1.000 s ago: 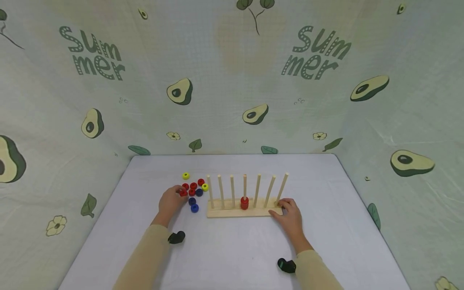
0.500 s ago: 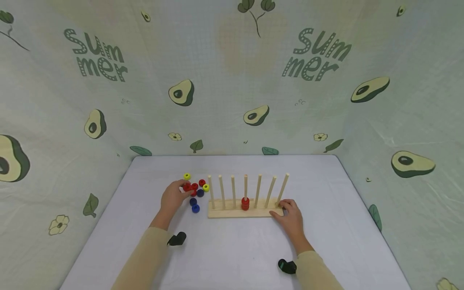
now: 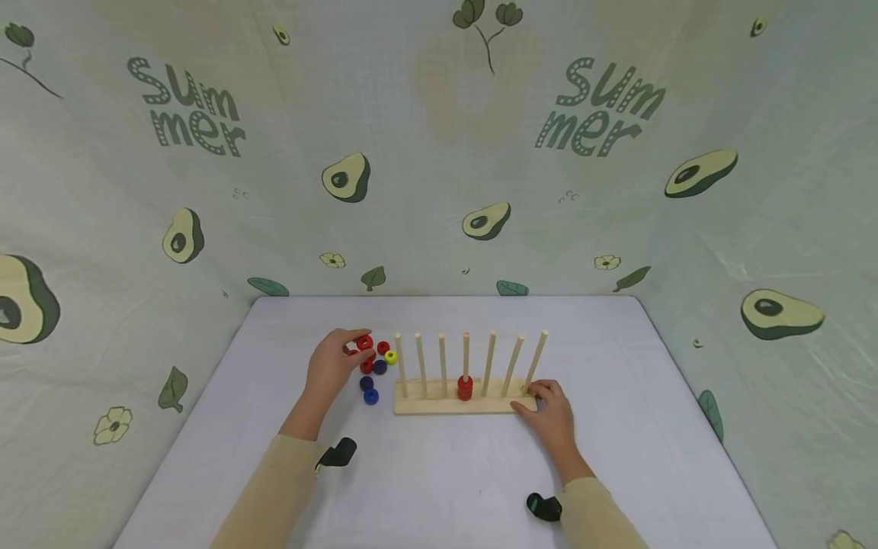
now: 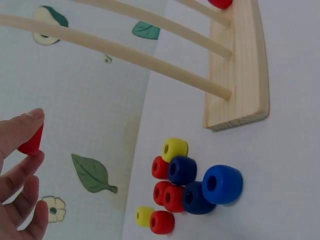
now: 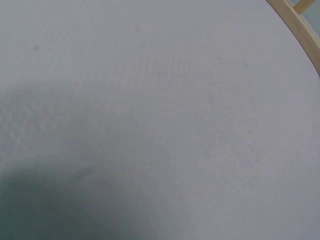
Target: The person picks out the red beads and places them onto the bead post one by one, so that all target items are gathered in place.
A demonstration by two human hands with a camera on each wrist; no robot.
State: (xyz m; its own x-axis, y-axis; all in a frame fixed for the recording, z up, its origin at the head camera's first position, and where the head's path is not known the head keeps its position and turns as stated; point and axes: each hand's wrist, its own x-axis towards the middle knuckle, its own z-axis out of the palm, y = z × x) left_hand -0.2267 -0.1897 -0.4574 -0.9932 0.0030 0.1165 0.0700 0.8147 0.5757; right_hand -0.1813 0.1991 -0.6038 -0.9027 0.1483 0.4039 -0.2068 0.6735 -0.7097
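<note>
We look over a white-covered tabletop (image 3: pixel 446 473), with pale cloth (image 3: pixel 411 91) hung around its far edge and sides. Nearest to us are two beige sleeves (image 3: pixel 267 488), with one small black object (image 3: pixel 338 453) at each wrist. The right wrist view adds little: mostly white surface, a dark blur, and a wooden edge in the corner.

The right hand (image 3: pixel 551 418) grips the right end of one pale wooden board (image 3: pixel 446 406), thumb at its front edge. We count seven round wooden pegs (image 3: pixel 466 354) in a row on it; six are bare, and the middle one carries a short stack of red beads (image 3: pixel 465 387), too small for us to count surely.

Left of the board we count nine loose beads on the table. Nearest is one bright blue round bead (image 4: pixel 221 185), then two dark blue beads (image 4: pixel 198 198), four loose red beads (image 4: pixel 174 199) and two yellow beads (image 4: pixel 175 149). One yellow bead sits near the leftmost peg; the left hand blocks the other from the head camera. That left hand (image 3: pixel 331 368) pinches one more red bead (image 3: pixel 364 342) between thumb and finger, lifted above the cluster. Farthest off, we read "Summer" printed twice on the cloth.
</note>
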